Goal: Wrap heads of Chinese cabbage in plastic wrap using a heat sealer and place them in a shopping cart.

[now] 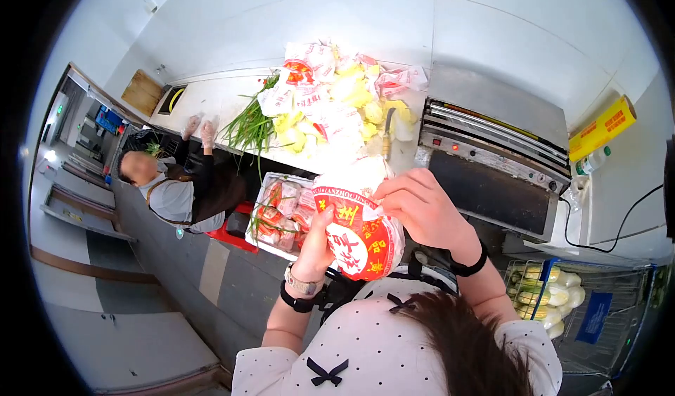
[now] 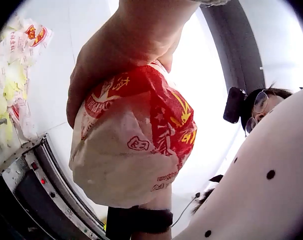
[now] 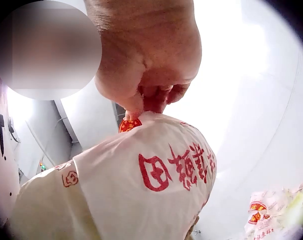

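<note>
A round bundle wrapped in red and white printed paper (image 1: 362, 252) is held up in front of the chest; its contents are hidden. My left hand (image 1: 316, 245) grips the bundle from the side, thumb over the red print. In the left wrist view the same bundle (image 2: 126, 150) bulges out below the palm. My right hand (image 1: 425, 210) pinches the paper at the bundle's upper right. A small red and gold round label (image 3: 130, 124) shows right at its fingertips in the right wrist view.
Leafy yellow-green scraps (image 1: 351, 90), printed wrappers (image 1: 302, 59), green stalks (image 1: 253, 122) and a wooden-handled curved blade (image 1: 387, 139) lie on the counter. A white box (image 1: 256, 238) holds similar bundles. At right are a wrapping machine (image 1: 492, 164) and a wire cart (image 1: 612, 276). Another person (image 1: 172, 192) works at left.
</note>
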A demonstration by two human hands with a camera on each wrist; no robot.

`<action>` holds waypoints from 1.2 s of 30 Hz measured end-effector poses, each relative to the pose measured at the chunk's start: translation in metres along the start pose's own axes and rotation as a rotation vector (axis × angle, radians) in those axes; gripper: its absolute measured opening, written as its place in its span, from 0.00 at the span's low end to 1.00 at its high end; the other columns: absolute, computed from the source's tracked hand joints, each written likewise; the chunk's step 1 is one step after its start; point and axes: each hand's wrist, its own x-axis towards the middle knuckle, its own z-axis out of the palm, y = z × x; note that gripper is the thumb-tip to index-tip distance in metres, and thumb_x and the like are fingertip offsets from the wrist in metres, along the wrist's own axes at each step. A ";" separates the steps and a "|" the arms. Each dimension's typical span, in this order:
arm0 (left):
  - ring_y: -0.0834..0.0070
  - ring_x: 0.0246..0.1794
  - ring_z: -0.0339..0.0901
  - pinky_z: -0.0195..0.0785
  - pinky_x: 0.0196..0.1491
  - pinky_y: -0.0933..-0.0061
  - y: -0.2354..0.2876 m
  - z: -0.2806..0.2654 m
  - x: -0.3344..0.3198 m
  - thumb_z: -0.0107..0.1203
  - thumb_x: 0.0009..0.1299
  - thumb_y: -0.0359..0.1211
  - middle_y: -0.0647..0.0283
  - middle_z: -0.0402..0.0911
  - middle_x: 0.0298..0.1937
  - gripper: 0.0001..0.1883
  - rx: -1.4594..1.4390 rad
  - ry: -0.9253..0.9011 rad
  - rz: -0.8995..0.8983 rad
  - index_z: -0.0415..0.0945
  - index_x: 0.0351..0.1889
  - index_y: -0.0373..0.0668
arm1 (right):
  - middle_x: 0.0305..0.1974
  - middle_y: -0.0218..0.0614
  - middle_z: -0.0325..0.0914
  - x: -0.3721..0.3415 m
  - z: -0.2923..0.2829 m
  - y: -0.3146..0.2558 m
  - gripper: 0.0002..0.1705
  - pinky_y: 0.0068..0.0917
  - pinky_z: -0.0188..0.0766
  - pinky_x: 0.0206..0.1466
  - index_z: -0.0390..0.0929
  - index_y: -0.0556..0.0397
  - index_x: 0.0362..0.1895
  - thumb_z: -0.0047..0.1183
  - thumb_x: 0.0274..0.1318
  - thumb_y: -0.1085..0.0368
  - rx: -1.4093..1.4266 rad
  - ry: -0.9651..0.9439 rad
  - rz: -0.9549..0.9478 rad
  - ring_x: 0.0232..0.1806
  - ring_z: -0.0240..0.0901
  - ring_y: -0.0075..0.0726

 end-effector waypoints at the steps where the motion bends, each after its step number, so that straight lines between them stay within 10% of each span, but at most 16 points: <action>1: 0.65 0.55 0.69 0.62 0.58 0.62 -0.004 0.004 0.003 0.44 0.66 0.48 0.56 0.70 0.56 0.29 0.004 -0.009 0.000 0.59 0.60 0.40 | 0.38 0.28 0.74 -0.006 -0.004 0.004 0.09 0.28 0.62 0.44 0.73 0.51 0.31 0.56 0.41 0.70 0.023 -0.001 0.010 0.39 0.67 0.34; 13: 0.63 0.55 0.70 0.65 0.56 0.58 -0.028 0.039 0.023 0.34 0.65 0.63 0.58 0.69 0.58 0.38 -0.325 0.111 0.091 0.58 0.62 0.46 | 0.28 0.30 0.70 -0.084 -0.052 0.045 0.11 0.32 0.61 0.47 0.72 0.52 0.35 0.46 0.46 0.78 0.333 -0.049 0.360 0.37 0.62 0.37; 20: 0.61 0.60 0.65 0.62 0.58 0.55 -0.045 0.015 0.007 0.31 0.57 0.72 0.58 0.65 0.61 0.48 -0.436 0.095 0.041 0.53 0.65 0.47 | 0.47 0.41 0.69 -0.086 -0.039 0.056 0.14 0.42 0.54 0.60 0.74 0.52 0.43 0.51 0.49 0.68 -0.249 -0.046 0.398 0.51 0.63 0.48; 25: 0.62 0.60 0.64 0.62 0.58 0.56 -0.037 0.005 0.018 0.37 0.57 0.70 0.59 0.65 0.61 0.47 -0.371 0.189 0.176 0.53 0.64 0.45 | 0.45 0.43 0.70 -0.078 -0.022 0.031 0.16 0.26 0.67 0.49 0.69 0.62 0.46 0.47 0.49 0.78 0.644 0.248 0.604 0.47 0.71 0.37; 31: 0.65 0.60 0.63 0.60 0.60 0.61 -0.049 0.011 0.023 0.53 0.59 0.57 0.58 0.63 0.62 0.43 -0.064 0.046 0.194 0.51 0.65 0.40 | 0.61 0.42 0.58 -0.065 0.033 0.036 0.59 0.31 0.51 0.64 0.44 0.59 0.65 0.70 0.30 0.60 0.964 0.007 0.797 0.63 0.54 0.35; 36: 0.67 0.65 0.56 0.49 0.64 0.63 -0.017 0.011 0.032 0.51 0.62 0.56 0.57 0.57 0.66 0.45 0.172 -0.158 0.282 0.44 0.67 0.38 | 0.58 0.35 0.63 -0.081 0.070 0.078 0.57 0.34 0.59 0.61 0.52 0.56 0.64 0.72 0.30 0.55 1.571 0.001 0.774 0.59 0.61 0.31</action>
